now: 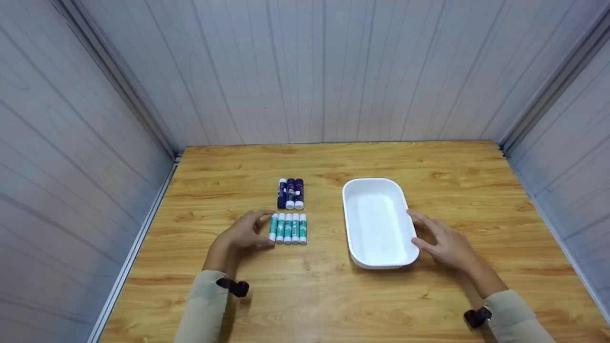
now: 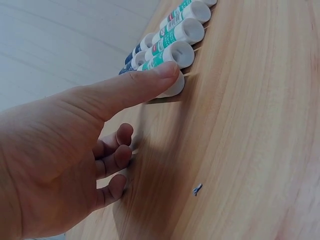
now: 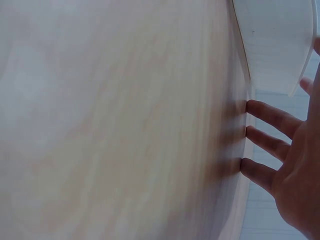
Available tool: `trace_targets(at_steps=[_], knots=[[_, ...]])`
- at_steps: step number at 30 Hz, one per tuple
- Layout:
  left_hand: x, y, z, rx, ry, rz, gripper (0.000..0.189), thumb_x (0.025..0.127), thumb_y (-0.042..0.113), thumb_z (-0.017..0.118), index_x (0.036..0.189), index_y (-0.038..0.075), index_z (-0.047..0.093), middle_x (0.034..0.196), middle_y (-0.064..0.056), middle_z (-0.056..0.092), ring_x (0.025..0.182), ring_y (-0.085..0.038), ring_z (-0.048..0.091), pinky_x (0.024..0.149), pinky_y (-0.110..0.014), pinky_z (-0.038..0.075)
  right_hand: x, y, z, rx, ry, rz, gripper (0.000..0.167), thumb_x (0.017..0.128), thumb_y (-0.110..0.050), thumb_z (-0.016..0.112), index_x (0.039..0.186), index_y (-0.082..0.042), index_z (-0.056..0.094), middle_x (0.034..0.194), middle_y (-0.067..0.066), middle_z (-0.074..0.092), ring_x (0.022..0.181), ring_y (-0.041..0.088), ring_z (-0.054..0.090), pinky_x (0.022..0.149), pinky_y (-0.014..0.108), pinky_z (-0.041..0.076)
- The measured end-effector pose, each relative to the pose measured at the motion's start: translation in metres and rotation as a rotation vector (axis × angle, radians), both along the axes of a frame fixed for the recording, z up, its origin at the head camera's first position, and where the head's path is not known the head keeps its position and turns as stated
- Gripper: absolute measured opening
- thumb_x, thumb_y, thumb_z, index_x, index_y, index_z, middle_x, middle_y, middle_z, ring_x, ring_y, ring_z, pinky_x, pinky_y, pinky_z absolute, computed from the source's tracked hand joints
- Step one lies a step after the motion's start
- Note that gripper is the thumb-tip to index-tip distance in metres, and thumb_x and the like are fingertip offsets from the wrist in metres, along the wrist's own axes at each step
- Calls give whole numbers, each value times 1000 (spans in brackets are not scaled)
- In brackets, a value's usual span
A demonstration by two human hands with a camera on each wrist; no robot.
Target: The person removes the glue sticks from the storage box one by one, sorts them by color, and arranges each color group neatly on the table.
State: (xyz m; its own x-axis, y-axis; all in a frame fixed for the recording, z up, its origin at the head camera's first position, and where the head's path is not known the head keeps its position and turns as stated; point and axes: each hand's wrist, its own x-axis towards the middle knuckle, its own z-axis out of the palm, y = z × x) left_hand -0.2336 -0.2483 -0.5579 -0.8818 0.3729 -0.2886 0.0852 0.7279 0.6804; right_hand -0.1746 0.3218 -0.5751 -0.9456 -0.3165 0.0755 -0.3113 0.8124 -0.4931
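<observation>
A row of several teal-and-white glue sticks (image 1: 288, 228) lies side by side on the wooden table. My left hand (image 1: 244, 230) is at the row's left end, its thumb and index finger pinching the leftmost glue stick (image 1: 273, 227) by its two ends. In the left wrist view the thumb (image 2: 135, 89) partly hides that stick, and the other fingers are bent near the tabletop. A white rectangular tray (image 1: 379, 228) stands to the right. Along its right rim, my right hand (image 1: 443, 242) rests with thumb and index fingertip against the edge, other fingertips on the table.
Three dark purple glue sticks (image 1: 290, 194) lie just behind the teal row. A small dark scrap (image 2: 197, 189) is on the table near my left hand. Pale panel walls (image 1: 295, 71) enclose the wooden table (image 1: 314, 305) at the back and sides.
</observation>
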Motion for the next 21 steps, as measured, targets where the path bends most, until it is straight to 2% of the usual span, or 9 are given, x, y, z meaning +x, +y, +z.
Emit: trace_targets(at_steps=[6,21], knots=[[0,0,-1,0,-17,17,92,92,28,96,171,20,49,139,-22,57,123,-31,54,109,-54,50,0,0,0,7,-11,-6,70,112,-48,67,175,-37,39,171,12,58,146,50,61,108,84,48],[1,1,-1,-7,-7,15,95,91,28,97,171,18,48,138,-22,59,123,-32,56,109,-57,51,-1,0,-1,20,-16,-9,70,112,-48,67,175,-38,38,172,14,57,147,52,59,109,85,47]])
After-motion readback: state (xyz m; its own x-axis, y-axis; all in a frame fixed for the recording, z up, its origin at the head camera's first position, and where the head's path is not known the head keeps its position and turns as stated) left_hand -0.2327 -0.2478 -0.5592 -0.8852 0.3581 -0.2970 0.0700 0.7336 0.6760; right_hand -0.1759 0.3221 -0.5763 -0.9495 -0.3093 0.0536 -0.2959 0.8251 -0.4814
